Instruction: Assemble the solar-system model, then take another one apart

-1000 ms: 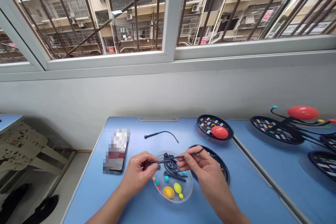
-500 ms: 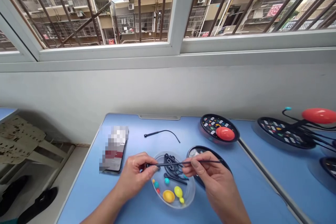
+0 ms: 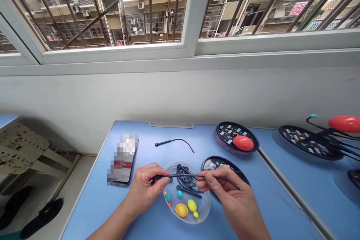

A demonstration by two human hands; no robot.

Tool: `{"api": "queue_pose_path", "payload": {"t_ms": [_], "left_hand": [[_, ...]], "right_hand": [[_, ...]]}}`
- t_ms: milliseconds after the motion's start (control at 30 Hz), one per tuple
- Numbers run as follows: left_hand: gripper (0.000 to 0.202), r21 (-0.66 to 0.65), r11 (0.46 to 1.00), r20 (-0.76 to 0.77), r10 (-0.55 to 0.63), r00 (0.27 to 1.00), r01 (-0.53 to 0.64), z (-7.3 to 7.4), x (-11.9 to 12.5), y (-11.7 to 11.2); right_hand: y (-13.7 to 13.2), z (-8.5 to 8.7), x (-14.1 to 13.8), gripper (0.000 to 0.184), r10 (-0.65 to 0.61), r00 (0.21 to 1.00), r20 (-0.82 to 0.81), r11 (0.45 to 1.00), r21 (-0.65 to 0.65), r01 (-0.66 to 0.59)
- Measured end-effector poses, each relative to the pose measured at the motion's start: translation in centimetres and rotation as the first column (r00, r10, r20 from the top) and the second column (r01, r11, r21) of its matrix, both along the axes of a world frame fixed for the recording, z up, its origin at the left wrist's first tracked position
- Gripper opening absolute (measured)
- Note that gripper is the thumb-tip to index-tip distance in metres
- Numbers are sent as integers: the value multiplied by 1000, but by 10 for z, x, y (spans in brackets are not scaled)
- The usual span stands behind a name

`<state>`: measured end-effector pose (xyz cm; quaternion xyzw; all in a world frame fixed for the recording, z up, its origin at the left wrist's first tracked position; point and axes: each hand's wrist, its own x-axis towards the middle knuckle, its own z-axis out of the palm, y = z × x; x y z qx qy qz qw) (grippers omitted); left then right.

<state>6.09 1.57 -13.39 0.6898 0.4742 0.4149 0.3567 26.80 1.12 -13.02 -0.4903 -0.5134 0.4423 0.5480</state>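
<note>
Between my two hands a thin black rod (image 3: pixel 187 175) runs level across the view. My left hand (image 3: pixel 147 185) pinches its thicker left end, and my right hand (image 3: pixel 225 185) pinches it further along, with the free tip bending down past the fingers. Just below lies a clear oval dish (image 3: pixel 204 213) holding several black curved rods (image 3: pixel 185 183), a yellow-orange piece (image 3: pixel 181 210), a lime-yellow piece (image 3: pixel 192 206) and small teal and red balls. Partly behind my right hand sits a black oval base (image 3: pixel 236 167). Another black curved rod (image 3: pixel 174 140) lies on the table beyond the dish.
A phone (image 3: pixel 123 161) rests on the blue table (image 3: pixel 157 228) at left. Back right stands a black patterned oval base (image 3: pixel 227 131) with red pieces (image 3: pixel 243 143) on it. Further right, an assembled piece with a red body (image 3: pixel 344 123) rises above another base. A window runs behind.
The rod's right end, straight before, now bends downward beyond my right fingers. Both hands keep their grip in nearly the same place.
</note>
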Motion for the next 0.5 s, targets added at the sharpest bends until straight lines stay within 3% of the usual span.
{"api": "queue_pose_path", "payload": {"t_ms": [200, 500], "left_hand": [[13, 102, 995, -35, -16, 999, 19, -2, -2, 0], [11, 119, 992, 55, 29, 998, -35, -1, 3, -4]], "right_hand": [[1, -2, 4, 24, 53, 996, 68, 999, 8, -53], [0, -12, 4, 14, 59, 998, -31, 998, -8, -59]]}}
